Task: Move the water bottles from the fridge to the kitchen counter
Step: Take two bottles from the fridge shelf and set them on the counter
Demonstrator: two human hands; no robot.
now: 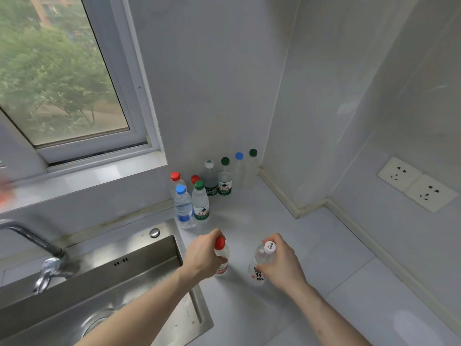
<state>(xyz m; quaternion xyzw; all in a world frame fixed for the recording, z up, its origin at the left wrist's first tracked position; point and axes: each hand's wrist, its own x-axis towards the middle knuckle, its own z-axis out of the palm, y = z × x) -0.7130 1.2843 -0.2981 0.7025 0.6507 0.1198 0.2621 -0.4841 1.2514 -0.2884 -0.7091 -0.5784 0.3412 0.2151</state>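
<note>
Red-capped bottle [221, 258]: upright, gripped at shoulder by left hand [203, 255]. White-capped bottle [260, 264]: upright, gripped by right hand [282, 263]. Counter [287, 233] directly beneath both; contact uncertain.

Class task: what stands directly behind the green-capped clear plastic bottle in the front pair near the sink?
Behind the front green-capped clear bottle only a red bottle cap shows; that bottle's body is hidden. The blue-capped clear bottle stands beside it.
</note>
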